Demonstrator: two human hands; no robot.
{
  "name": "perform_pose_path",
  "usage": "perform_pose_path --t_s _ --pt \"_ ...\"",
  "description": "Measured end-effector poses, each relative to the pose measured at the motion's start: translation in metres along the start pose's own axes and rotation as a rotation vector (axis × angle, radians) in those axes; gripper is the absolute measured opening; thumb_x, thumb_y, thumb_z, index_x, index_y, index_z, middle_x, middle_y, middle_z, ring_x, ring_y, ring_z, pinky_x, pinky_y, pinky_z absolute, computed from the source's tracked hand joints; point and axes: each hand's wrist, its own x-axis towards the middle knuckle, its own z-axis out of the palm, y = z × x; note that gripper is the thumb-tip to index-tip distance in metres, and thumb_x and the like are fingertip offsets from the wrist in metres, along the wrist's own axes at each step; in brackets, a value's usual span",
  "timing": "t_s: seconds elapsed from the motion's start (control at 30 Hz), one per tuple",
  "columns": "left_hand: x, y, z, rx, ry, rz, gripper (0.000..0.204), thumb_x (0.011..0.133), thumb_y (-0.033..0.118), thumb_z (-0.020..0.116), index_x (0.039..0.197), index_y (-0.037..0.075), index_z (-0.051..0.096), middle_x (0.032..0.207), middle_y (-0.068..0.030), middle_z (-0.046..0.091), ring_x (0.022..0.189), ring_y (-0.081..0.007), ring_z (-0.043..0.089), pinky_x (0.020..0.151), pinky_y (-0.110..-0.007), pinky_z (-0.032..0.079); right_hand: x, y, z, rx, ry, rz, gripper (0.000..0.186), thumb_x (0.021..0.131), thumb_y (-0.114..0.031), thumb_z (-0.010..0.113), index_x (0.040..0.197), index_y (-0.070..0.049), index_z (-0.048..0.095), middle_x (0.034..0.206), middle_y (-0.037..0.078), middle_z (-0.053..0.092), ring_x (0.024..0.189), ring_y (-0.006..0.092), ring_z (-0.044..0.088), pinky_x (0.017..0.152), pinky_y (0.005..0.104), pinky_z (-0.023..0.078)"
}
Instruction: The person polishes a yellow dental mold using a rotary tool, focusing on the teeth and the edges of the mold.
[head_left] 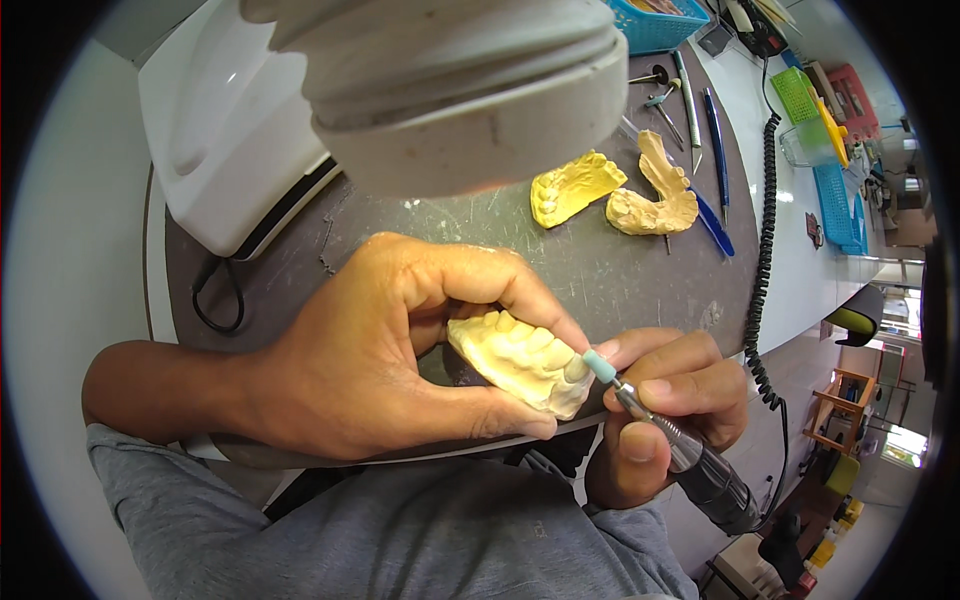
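Note:
My left hand (400,340) is closed around a pale yellow plaster dental cast (515,358), thumb along its near side and index finger over the far side. A row of teeth shows on the cast, and its left end is hidden in my palm. My right hand (675,390) grips a dark and silver dental handpiece (690,450) like a pen. A light blue-green grinding tip (600,366) on it meets, or nearly meets, the tooth at the cast's right end; I cannot tell if they touch.
Above my hands hangs a white suction nozzle (470,110). Behind lie a yellow cast (575,190), a tan horseshoe-shaped cast (660,195) and several slim tools such as a blue pen-like one (717,150). A coiled black cord (765,250) runs down the right. A white machine (240,130) stands left.

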Motion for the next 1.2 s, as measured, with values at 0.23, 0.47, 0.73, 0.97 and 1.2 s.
perform_pose_path --t_s 0.23,0.47,0.73,0.97,1.2 --pt "-0.0001 -0.0004 0.0003 -0.010 0.007 0.002 0.033 0.071 -0.004 0.074 0.100 -0.004 0.059 0.099 -0.0130 0.058 0.092 -0.0149 0.059 0.083 -0.027 0.047 0.0010 0.0006 0.0003 -0.007 -0.012 -0.005 0.022 0.074 -0.004 0.070 0.089 0.003 0.057 0.076 0.017 0.060 0.079 0.0288 0.066 0.070 0.0333 0.056" --pt "0.0000 -0.0002 0.0003 -0.019 0.011 -0.003 0.033 0.071 -0.004 0.074 0.100 -0.004 0.059 0.099 -0.0129 0.058 0.092 -0.0147 0.059 0.082 -0.027 0.047 0.0011 0.0011 0.0009 -0.011 -0.002 0.006 0.023 0.073 -0.005 0.071 0.089 0.003 0.057 0.076 0.016 0.060 0.078 0.0288 0.066 0.069 0.0337 0.057" --pt "0.0012 -0.0019 0.0004 0.007 0.009 0.029 0.034 0.070 -0.002 0.075 0.100 -0.004 0.059 0.098 -0.0127 0.058 0.092 -0.0150 0.058 0.082 -0.027 0.047 0.0033 0.0021 -0.0046 -0.043 -0.076 -0.031 0.025 0.072 -0.007 0.074 0.087 0.003 0.057 0.076 0.015 0.061 0.076 0.0295 0.066 0.066 0.0328 0.056" --pt "0.0006 0.0003 0.0012 -0.018 0.015 0.009 0.034 0.070 -0.003 0.075 0.100 -0.004 0.059 0.099 -0.0129 0.058 0.093 -0.0151 0.058 0.083 -0.027 0.047 0.0055 -0.0020 -0.0049 -0.053 -0.102 -0.003 0.023 0.074 -0.006 0.072 0.089 0.003 0.057 0.075 0.016 0.060 0.077 0.0293 0.066 0.065 0.0307 0.056" --pt "0.0008 -0.0018 -0.0001 -0.015 0.011 -0.001 0.035 0.070 -0.005 0.075 0.101 -0.003 0.058 0.099 -0.0129 0.058 0.094 -0.0150 0.058 0.084 -0.027 0.047 -0.0002 0.0027 0.0019 0.009 0.051 -0.020 0.022 0.076 -0.006 0.070 0.090 0.004 0.056 0.075 0.016 0.060 0.078 0.0293 0.066 0.067 0.0311 0.057"
